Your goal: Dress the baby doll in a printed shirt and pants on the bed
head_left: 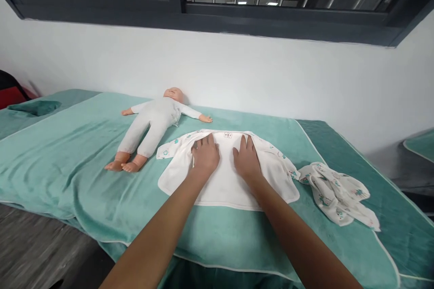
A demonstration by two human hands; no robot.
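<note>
Hands down flat, both of them, on the white fabric baby top with the small teal print (224, 185). The left hand (205, 156) presses palm-down on the garment's left half, with its fingers stretched forward and close together, gripping nothing. The right hand (247, 159) sits just beside it, and it's the same story: palm flat, fingers long and nearly together, nothing held. A narrow strip of white fabric shows between the two.

The baby top lies spread open, plain white side up, with a label near the collar at its far edge and printed sleeves out to either side. It rests on the soft teal plush blanket (68, 158) that covers the table, right in front of the person.

Left of the top, near but not touching it, the plastic baby doll in a pale bodysuit (152, 126) lies on its back. Its arms are out wide, its head is toward the white wall (305, 81), and its bare feet point this way.

On the right, a crumpled white cloth with the same little print (339, 194) sits bunched on the blanket, right at the top's sleeve. Whether they touch is too close to call.

Far left, a folded dark teal cloth (34, 107) lies on the neighbouring surface. Up above is a dark-framed window with metal bars (237, 9).
</note>
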